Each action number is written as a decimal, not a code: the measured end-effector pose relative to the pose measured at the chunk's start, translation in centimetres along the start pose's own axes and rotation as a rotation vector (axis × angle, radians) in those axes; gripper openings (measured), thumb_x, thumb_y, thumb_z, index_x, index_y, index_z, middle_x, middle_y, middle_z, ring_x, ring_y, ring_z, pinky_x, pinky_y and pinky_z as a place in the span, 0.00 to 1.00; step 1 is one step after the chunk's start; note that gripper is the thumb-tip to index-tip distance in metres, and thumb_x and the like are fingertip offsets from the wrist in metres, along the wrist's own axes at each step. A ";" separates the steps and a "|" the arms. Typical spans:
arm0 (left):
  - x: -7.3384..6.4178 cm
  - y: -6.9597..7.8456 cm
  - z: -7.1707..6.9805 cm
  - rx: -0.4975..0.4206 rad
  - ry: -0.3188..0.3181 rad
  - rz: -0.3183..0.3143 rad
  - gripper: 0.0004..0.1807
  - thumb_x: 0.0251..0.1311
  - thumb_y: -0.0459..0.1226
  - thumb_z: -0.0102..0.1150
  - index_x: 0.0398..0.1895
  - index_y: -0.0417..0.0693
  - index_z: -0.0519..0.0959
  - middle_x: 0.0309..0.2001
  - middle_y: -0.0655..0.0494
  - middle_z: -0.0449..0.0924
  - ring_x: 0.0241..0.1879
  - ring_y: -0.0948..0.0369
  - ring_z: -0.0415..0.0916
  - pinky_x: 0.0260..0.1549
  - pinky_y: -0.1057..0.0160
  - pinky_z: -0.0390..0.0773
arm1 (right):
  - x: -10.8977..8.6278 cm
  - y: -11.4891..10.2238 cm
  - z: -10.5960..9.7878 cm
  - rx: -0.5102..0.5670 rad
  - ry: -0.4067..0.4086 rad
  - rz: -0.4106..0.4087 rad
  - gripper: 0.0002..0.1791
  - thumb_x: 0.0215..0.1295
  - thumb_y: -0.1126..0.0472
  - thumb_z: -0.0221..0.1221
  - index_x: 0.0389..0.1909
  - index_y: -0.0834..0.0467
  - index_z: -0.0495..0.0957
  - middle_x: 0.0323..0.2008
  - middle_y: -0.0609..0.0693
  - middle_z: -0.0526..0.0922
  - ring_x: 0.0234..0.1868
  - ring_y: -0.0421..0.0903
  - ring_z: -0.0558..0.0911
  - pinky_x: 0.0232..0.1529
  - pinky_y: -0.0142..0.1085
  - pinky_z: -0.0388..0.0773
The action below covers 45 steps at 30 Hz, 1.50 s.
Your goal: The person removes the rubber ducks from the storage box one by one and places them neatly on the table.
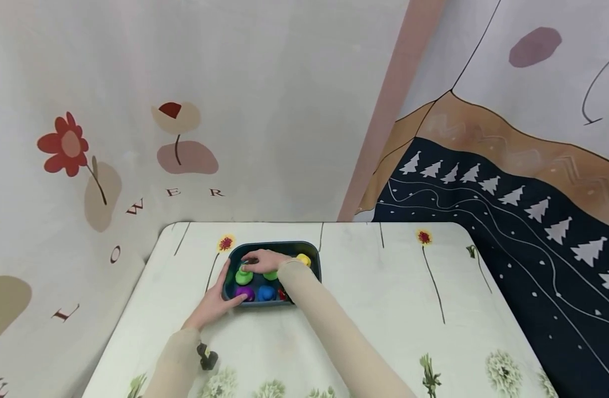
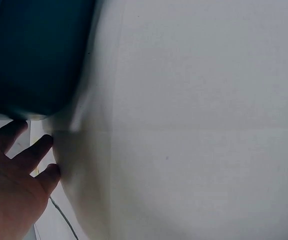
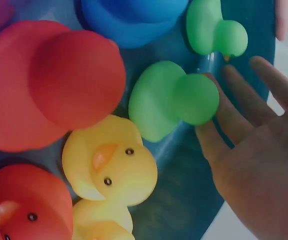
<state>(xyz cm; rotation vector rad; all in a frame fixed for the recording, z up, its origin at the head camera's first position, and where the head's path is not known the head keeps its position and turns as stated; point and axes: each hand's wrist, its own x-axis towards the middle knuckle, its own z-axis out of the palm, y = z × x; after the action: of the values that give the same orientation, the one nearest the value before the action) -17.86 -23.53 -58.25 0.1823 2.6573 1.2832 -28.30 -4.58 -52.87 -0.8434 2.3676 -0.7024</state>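
A dark teal tray (image 1: pixel 279 244) holds several rubber ducks. At its left end my left hand (image 1: pixel 212 303) rests with fingers fairly straight along the outside and the thumb by the front rim, near a purple duck (image 1: pixel 244 292). My right hand (image 1: pixel 265 261) reaches over the tray, its fingertips at a green duck (image 1: pixel 244 276). From the right wrist, its fingers look extended beside a second green duck (image 3: pixel 156 102), with the first green duck (image 3: pixel 204 27) farther up. A blue duck (image 1: pixel 266 293) sits by the front wall. Part of the second green duck is hidden in the head view.
Red ducks (image 3: pixel 79 80) and yellow ducks (image 3: pixel 109 160) lie at the tray's other end. The tray stands on a table with a white flower-print cloth (image 1: pixel 374 309). A small dark object (image 1: pixel 207 358) shows beside the left wrist. Printed fabric hangs behind.
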 end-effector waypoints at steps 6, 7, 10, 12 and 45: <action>-0.2 -0.3 -0.2 0.010 -0.006 -0.013 0.57 0.60 0.54 0.63 0.77 0.64 0.29 0.74 0.33 0.42 0.67 0.31 0.52 0.57 0.29 0.57 | 0.0 -0.6 0.9 0.006 -0.043 0.002 0.29 0.69 0.48 0.54 0.68 0.54 0.68 0.62 0.51 0.74 0.58 0.43 0.73 0.60 0.36 0.67; -0.1 -0.3 -0.2 0.010 -0.003 -0.010 0.57 0.59 0.54 0.63 0.77 0.64 0.29 0.74 0.33 0.42 0.66 0.31 0.52 0.56 0.29 0.57 | 0.1 -0.6 1.1 0.018 -0.041 0.000 0.28 0.69 0.49 0.55 0.67 0.54 0.69 0.61 0.51 0.74 0.58 0.43 0.73 0.60 0.36 0.67; -0.1 -0.2 -0.3 0.008 0.003 0.011 0.57 0.59 0.54 0.63 0.77 0.63 0.30 0.74 0.33 0.43 0.66 0.32 0.53 0.56 0.30 0.58 | 0.3 -0.5 1.3 0.054 -0.023 -0.006 0.27 0.68 0.53 0.57 0.67 0.52 0.69 0.61 0.50 0.74 0.57 0.43 0.73 0.60 0.38 0.67; 0.0 -0.1 -0.3 0.005 0.004 0.022 0.57 0.59 0.54 0.63 0.77 0.63 0.30 0.74 0.33 0.42 0.66 0.32 0.53 0.56 0.30 0.59 | 0.4 -0.2 1.5 0.075 -0.009 0.000 0.26 0.67 0.56 0.59 0.66 0.51 0.70 0.61 0.49 0.74 0.56 0.42 0.73 0.60 0.38 0.67; 0.1 -0.2 0.0 -0.008 0.006 -0.005 0.57 0.59 0.53 0.63 0.77 0.64 0.30 0.74 0.34 0.43 0.66 0.32 0.53 0.58 0.31 0.57 | 0.5 1.3 3.7 0.366 0.291 0.007 0.14 0.60 0.63 0.67 0.47 0.60 0.84 0.40 0.46 0.83 0.36 0.36 0.77 0.39 0.26 0.76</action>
<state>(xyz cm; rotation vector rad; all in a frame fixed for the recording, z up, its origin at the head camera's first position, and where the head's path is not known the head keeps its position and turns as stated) -17.96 -23.59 -58.42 0.1713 2.6556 1.2947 -26.89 -5.11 -56.49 -0.6055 2.3737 -1.2822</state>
